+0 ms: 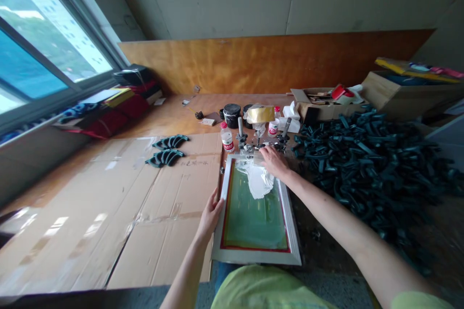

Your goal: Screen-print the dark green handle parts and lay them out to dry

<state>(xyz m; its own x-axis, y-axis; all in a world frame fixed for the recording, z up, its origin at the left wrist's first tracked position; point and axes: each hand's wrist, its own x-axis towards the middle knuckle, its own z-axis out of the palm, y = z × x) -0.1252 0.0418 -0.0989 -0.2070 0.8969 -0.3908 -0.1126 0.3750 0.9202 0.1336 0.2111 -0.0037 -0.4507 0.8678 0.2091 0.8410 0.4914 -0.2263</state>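
A silver-framed screen (253,217) with green mesh lies in front of me, its far end at a metal clamp stand (241,140). White paste (260,181) is spread over the far part of the mesh. My right hand (274,160) is closed on a squeegee (258,158) at the far end of the screen, above the paste. My left hand (210,212) is at the left edge of the frame, its fingers closed round the rim. What lies beneath the screen is hidden.
Dark green curved parts (168,149) lie on cardboard (174,193) at left. A large heap of dark parts (355,159) is at right. Bottles (226,137), black tubs (232,115) and open boxes (402,94) stand behind.
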